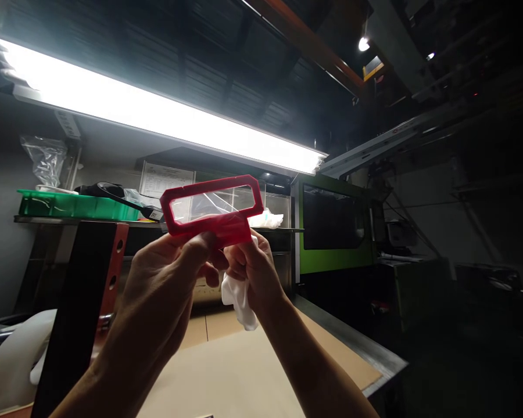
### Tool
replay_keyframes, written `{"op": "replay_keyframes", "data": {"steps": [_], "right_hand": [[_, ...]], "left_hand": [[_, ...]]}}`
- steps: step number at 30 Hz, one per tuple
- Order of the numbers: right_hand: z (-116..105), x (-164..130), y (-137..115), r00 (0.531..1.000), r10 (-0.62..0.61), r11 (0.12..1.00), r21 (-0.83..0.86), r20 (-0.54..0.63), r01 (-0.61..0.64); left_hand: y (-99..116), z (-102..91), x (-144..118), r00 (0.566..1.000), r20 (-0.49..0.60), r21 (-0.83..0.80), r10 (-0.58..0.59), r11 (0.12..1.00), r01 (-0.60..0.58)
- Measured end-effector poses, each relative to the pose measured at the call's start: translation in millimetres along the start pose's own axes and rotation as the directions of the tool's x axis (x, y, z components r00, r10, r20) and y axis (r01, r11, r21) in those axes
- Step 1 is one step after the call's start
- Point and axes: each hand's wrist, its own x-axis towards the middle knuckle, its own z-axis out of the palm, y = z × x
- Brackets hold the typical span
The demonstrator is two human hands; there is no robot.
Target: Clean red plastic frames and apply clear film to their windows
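Observation:
Both hands hold up a red plastic frame (212, 186) with a long window in its middle, at about the height of the shelf behind it. A clear film seems to stretch across the window. My left hand (169, 273) grips its lower left edge, thumb in front. At the lower right corner, my right hand (253, 261) is closed on the frame. A white cloth (239, 299) hangs down from that same hand, bunched in the fingers. Part of the frame's lower edge is covered by the left thumb.
A bright tube lamp (165, 110) runs overhead. Behind, a shelf (47, 220) carries a green tray (70, 204), a plastic bag and papers. Below lies a cardboard-covered bench (226, 371); a dark post (81, 302) stands left, a green machine (337, 261) right.

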Motion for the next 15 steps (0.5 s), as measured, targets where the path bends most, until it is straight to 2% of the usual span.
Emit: {"op": "replay_keyframes", "data": {"steps": [15], "right_hand": [[4.0, -3.7, 1.7, 0.999, 0.033, 0.999, -0.016, 0.015, -0.032]], "left_hand": [[0.0, -2.9, -2.2, 1.0, -0.001, -0.058, -0.013, 0.998, 0.012]]}}
